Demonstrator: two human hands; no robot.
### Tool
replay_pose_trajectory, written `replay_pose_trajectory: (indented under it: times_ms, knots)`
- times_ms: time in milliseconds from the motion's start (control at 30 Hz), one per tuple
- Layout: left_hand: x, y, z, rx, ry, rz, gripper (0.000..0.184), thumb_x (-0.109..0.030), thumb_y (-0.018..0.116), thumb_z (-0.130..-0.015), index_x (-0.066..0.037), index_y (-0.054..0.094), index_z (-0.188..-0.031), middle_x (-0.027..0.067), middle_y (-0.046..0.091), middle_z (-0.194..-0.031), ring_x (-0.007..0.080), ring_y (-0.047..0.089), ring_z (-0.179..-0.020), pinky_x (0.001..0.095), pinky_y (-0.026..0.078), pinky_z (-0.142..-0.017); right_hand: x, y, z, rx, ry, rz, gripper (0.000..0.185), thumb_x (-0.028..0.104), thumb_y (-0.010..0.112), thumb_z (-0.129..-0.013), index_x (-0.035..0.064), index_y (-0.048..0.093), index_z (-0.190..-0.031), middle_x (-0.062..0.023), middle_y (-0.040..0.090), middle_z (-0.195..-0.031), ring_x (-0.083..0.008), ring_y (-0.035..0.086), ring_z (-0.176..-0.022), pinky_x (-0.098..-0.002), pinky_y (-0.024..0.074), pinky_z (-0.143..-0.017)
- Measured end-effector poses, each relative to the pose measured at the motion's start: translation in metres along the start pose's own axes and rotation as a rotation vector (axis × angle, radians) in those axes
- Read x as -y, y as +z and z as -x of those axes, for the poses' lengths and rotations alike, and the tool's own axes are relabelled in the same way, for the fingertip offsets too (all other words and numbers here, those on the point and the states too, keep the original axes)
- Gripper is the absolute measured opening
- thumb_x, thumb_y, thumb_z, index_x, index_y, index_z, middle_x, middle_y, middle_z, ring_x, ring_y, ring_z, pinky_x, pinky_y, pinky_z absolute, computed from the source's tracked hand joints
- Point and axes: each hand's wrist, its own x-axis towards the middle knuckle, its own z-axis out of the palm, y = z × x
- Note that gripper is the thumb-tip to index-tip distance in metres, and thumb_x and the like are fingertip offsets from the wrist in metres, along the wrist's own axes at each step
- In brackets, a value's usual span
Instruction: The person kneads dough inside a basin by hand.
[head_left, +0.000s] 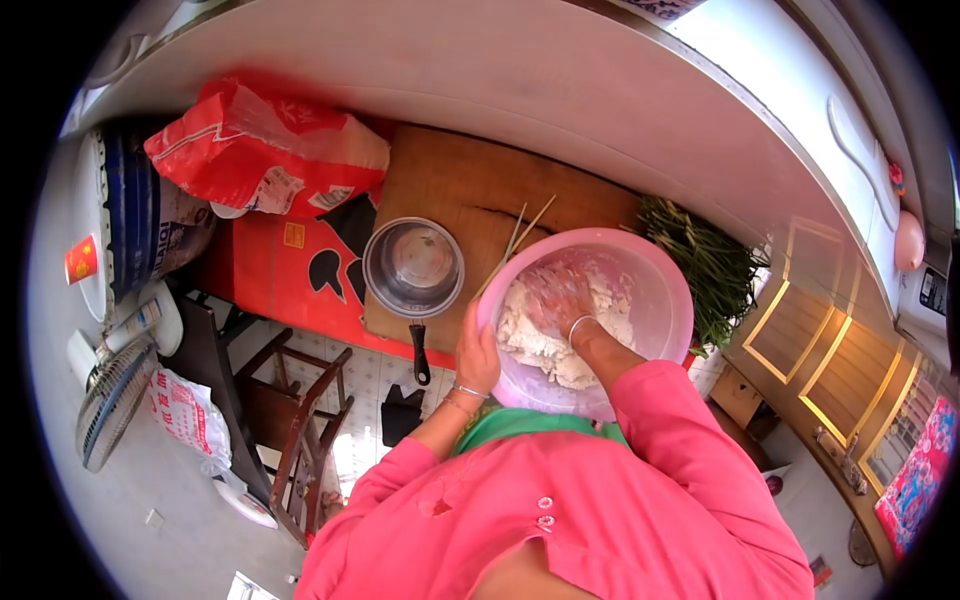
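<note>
left grip [478, 352] against the pink bowl [660, 275] by the surface's [585, 185] near edge, right grip [560, 302] in crumbly dough [530, 348], honestly can't tell how closed either is

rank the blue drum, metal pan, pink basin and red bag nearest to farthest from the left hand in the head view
From the left hand:
1. Pink basin, touching the hand
2. Metal pan, just left of the basin
3. Red bag, upper left, beyond the pan
4. Blue drum, far left, past the bag
</note>
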Motion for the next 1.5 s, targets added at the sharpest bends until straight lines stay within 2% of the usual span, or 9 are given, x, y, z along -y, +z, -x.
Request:
replay_pose_trajectory:
  times_ms: [133, 367, 500, 633, 833, 933, 1067, 1267, 1500]
  knots:
    - [0.002, 0.001, 0.001, -0.008, 0.002, -0.031, 0.042, -0.014, 0.04, -0.092, 0.004, 0.036, -0.13, 0.0266, 0.049, -0.121, 0.0413, 0.049, -0.112, 0.0411, 0.039, -0.093, -0.001, -0.015, -0.016, 0.114, 0.04, -0.016, 0.045, 0.036, 0.047, -0.08, 0.018, 0.055, -0.121, -0.0061, 0.053, -0.126, -0.0247, 0.043, -0.121, -0.047, 0.0262, -0.104]
    - [0.01, 0.003, 0.007, -0.086, 0.089, -0.114, 0.045, -0.017, 0.042, -0.093, 0.006, 0.035, -0.131, 0.0271, 0.048, -0.124, 0.0406, 0.046, -0.116, 0.0408, 0.037, -0.096, 0.002, -0.02, -0.017, 0.011, 0.046, -0.029, 0.046, 0.037, 0.041, -0.083, 0.0161, 0.055, -0.122, -0.0084, 0.05, -0.131, -0.027, 0.042, -0.124, -0.0468, 0.0262, -0.105]
    - [0.015, -0.006, -0.011, -0.073, 0.199, -0.269, 0.041, -0.021, 0.046, -0.092, -0.007, 0.039, -0.129, 0.0279, 0.056, -0.108, 0.0459, 0.054, -0.096, 0.0483, 0.045, -0.082, 0.005, -0.03, -0.005, -0.003, 0.119, -0.066, 0.048, 0.039, 0.037, -0.087, 0.0176, 0.051, -0.127, -0.0068, 0.046, -0.135, -0.0255, 0.038, -0.128, -0.0465, 0.024, -0.107]
    - [0.008, -0.006, -0.022, 0.006, 0.243, -0.461, 0.036, -0.026, 0.045, -0.092, -0.01, 0.04, -0.124, 0.0232, 0.06, -0.096, 0.0445, 0.058, -0.085, 0.0522, 0.046, -0.075, 0.018, -0.087, 0.055, 0.231, 0.185, -0.3, 0.052, 0.047, 0.035, -0.087, 0.019, 0.053, -0.126, -0.005, 0.044, -0.137, -0.0282, 0.039, -0.128, -0.044, 0.0288, -0.106]
    - [0.001, -0.008, -0.012, 0.007, 0.213, -0.482, 0.034, -0.027, 0.044, -0.092, -0.013, 0.039, -0.122, 0.0228, 0.06, -0.097, 0.044, 0.058, -0.086, 0.0526, 0.046, -0.075, 0.023, -0.075, 0.109, 0.185, 0.02, -0.418, 0.054, 0.045, 0.058, -0.078, 0.0123, 0.057, -0.121, -0.0171, 0.057, -0.12, -0.0299, 0.053, -0.113, -0.0379, 0.0399, -0.095]
    - [0.0, -0.009, -0.012, 0.011, 0.192, -0.463, 0.034, -0.028, 0.044, -0.092, -0.013, 0.039, -0.122, 0.0223, 0.06, -0.099, 0.0434, 0.058, -0.087, 0.0524, 0.046, -0.075, 0.027, -0.07, 0.125, 0.286, -0.035, -0.456, 0.052, 0.039, 0.072, -0.066, 0.0078, 0.06, -0.107, -0.0187, 0.064, -0.093, -0.0295, 0.06, -0.089, -0.0381, 0.0457, -0.079]
    - [0.003, -0.009, -0.011, -0.009, 0.204, -0.387, 0.034, -0.028, 0.044, -0.092, -0.013, 0.04, -0.122, 0.0211, 0.06, -0.102, 0.0423, 0.058, -0.089, 0.052, 0.045, -0.076, 0.043, -0.065, 0.148, 0.401, 0.075, -0.325, 0.05, 0.042, 0.071, -0.064, 0.0068, 0.063, -0.099, -0.0195, 0.064, -0.093, -0.0347, 0.061, -0.091, -0.0409, 0.0471, -0.08]
    - [-0.003, -0.012, -0.013, 0.008, 0.156, -0.386, 0.037, -0.027, 0.046, -0.091, -0.012, 0.041, -0.124, 0.0193, 0.06, -0.106, 0.041, 0.058, -0.09, 0.05, 0.046, -0.076, 0.052, -0.022, 0.175, 0.33, 0.143, -0.189, 0.028, 0.029, 0.064, -0.065, 0.0071, 0.065, -0.082, -0.0185, 0.064, -0.081, -0.0376, 0.062, -0.078, -0.046, 0.0492, -0.07]
    - [0.007, -0.006, -0.017, -0.012, 0.202, -0.332, 0.037, -0.025, 0.046, -0.091, -0.008, 0.044, -0.124, 0.019, 0.057, -0.112, 0.0391, 0.057, -0.095, 0.0473, 0.047, -0.077, 0.049, 0.031, 0.145, 0.203, 0.28, -0.314, 0.021, 0.018, 0.058, -0.062, 0.0082, 0.066, -0.078, -0.0185, 0.064, -0.077, -0.0372, 0.062, -0.078, -0.0447, 0.0505, -0.074]
